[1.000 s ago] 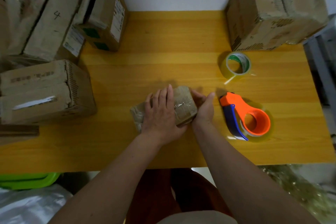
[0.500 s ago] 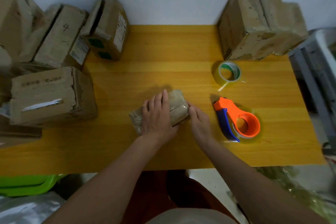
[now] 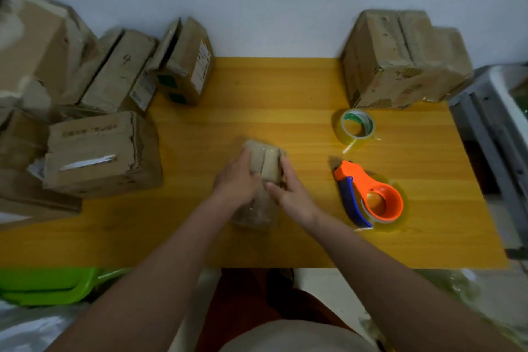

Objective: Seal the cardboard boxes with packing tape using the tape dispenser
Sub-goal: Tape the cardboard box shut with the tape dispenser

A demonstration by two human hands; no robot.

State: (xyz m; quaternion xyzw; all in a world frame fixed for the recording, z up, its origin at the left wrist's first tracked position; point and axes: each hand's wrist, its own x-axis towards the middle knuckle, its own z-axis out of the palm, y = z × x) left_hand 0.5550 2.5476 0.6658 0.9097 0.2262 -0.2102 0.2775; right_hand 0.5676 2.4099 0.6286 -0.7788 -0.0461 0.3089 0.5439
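Small cardboard box [image 3: 264,163]: at table centre, gripped from both sides, seam running along the top face toward 12 o'clock, glossy tape visible on the near end. Near end of the box partly hidden behind the hands.

Left hand [image 3: 237,180]: clasped on the left flank of the small cardboard box, fingers curled round its edge.

Right hand [image 3: 291,194]: set against the right flank of the same box, fingers extended along the side toward 12 o'clock, thumb pressed on the top near the seam. Box pinched between thumb and fingers.

Tape dispenser [image 3: 368,194]: orange body with blue handle, lying on the yellow wooden table [image 3: 257,100] at 3 o'clock of the box, apart from both hands, untouched.

Loose tape roll [image 3: 357,126]: clear tape with green-printed core, at 12 o'clock of the dispenser, a free end trailing on the table.

Large carton [image 3: 400,60]: at 1 o'clock, against the wall, just beyond the loose tape roll.

Stacked cartons [image 3: 100,151]: at 9 to 11 o'clock, several crowded together along the left table edge, one marked "4".

Green plastic bin [image 3: 51,286]: at 8 o'clock, below table level.
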